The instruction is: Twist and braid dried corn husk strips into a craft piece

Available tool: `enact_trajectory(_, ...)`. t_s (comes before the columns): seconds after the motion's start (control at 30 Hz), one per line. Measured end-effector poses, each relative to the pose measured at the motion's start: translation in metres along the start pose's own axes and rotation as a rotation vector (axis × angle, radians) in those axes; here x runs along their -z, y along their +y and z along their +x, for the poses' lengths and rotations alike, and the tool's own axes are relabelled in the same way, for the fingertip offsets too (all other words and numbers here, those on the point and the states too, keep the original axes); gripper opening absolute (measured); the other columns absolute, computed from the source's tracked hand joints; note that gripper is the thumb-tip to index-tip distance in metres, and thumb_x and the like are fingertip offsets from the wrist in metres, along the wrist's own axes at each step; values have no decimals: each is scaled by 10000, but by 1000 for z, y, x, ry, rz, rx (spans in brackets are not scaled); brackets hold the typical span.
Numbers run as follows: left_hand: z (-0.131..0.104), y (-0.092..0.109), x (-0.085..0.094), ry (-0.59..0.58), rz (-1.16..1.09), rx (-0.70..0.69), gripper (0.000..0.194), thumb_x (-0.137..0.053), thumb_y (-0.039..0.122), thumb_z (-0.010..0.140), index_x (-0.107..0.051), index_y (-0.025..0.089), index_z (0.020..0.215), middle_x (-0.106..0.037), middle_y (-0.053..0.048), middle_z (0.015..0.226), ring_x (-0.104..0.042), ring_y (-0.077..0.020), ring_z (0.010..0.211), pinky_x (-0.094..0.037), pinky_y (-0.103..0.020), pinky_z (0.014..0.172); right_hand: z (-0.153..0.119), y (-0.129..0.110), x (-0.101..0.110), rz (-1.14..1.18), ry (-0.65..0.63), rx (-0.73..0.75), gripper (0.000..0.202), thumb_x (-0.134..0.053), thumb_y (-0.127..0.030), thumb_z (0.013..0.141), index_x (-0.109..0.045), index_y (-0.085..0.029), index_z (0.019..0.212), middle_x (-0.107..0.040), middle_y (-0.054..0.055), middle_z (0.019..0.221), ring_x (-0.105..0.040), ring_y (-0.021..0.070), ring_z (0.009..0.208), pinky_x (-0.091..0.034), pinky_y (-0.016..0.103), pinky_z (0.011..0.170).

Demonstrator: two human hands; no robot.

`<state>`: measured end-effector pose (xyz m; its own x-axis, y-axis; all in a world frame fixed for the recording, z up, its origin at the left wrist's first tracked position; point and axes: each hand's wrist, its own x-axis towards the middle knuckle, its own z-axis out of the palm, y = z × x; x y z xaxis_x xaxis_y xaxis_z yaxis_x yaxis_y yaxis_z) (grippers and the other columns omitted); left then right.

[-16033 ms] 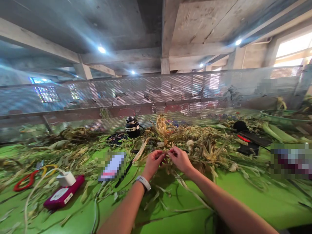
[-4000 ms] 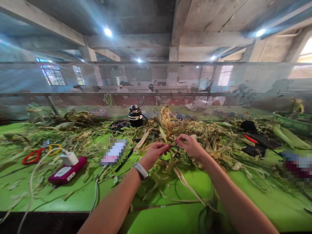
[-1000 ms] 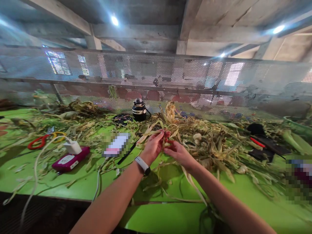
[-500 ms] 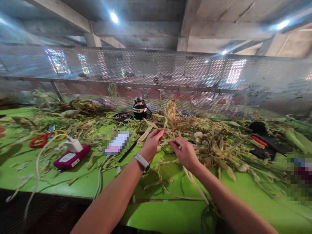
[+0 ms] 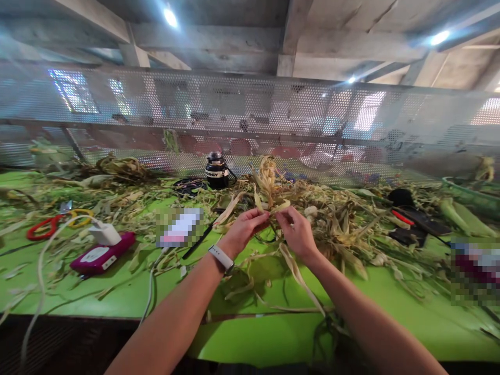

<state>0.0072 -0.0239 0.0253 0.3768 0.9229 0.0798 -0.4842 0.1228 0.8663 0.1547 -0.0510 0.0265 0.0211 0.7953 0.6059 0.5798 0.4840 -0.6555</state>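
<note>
Between my two hands a strip of pale corn husk (image 5: 282,207) is pinched, bent across the fingertips. My left hand (image 5: 247,228), with a white-banded watch (image 5: 222,258) on its wrist, closes thumb and fingers on the strip's left part. My right hand (image 5: 297,233) grips the right part close by. Behind the hands stands an upright bunch of dry husk (image 5: 267,177). Long loose husk strips (image 5: 295,268) hang and lie below the right hand on the green table (image 5: 250,336). The exact hold under the fingertips is partly hidden.
Husk scraps cover much of the table. At left lie scissors (image 5: 45,227), a purple power strip (image 5: 102,253) with a white charger (image 5: 104,233), and a phone (image 5: 180,227). A black jar (image 5: 216,172) stands before the perforated metal screen (image 5: 234,104). A green basket (image 5: 471,194) is at right.
My right hand has moved up and closer to the left, and now pinches the husk strip too. The view has shifted slightly to the right.
</note>
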Motion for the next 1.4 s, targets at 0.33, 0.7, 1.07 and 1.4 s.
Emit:
enact_trajectory(0.33, 2, -1, 1, 22, 87, 14, 150, -776, 144, 562, -695, 140, 688, -699, -26, 719, -611, -114, 678, -477, -243, 744, 2, 12, -8, 254, 10, -223, 240, -546, -394, 762, -475, -188, 862, -580, 22, 804, -545, 123, 621, -450, 243, 572)
enact_trajectory(0.7, 7, -3, 11, 153, 188, -132, 165, -763, 198, 597, -689, 132, 730, -670, -29, 717, -574, -97, 644, -450, -201, 643, 2, 15, -2, -20, -128, -276, 371, -598, -212, 662, -551, -190, 1029, -600, -15, 737, -507, 109, 552, -414, 237, 569)
enact_trajectory(1.07, 6, -3, 15, 213, 558, -182, 208, -699, 238, 606, -691, 122, 778, -669, -44, 753, -566, -157, 701, -430, -264, 674, 3, -7, 13, 558, -432, -283, 260, -525, -235, 688, -710, -131, 837, -690, 42, 730, -606, 149, 696, -454, 280, 712)
enact_trajectory(1.4, 2, -3, 12, -37, 763, -147, 176, -665, 272, 608, -657, 147, 732, -609, -18, 714, -525, -156, 711, -412, -274, 693, 11, 10, 7, 529, -139, -142, 176, -667, -333, 685, -680, -164, 732, -638, 0, 694, -556, 130, 648, -440, 250, 646)
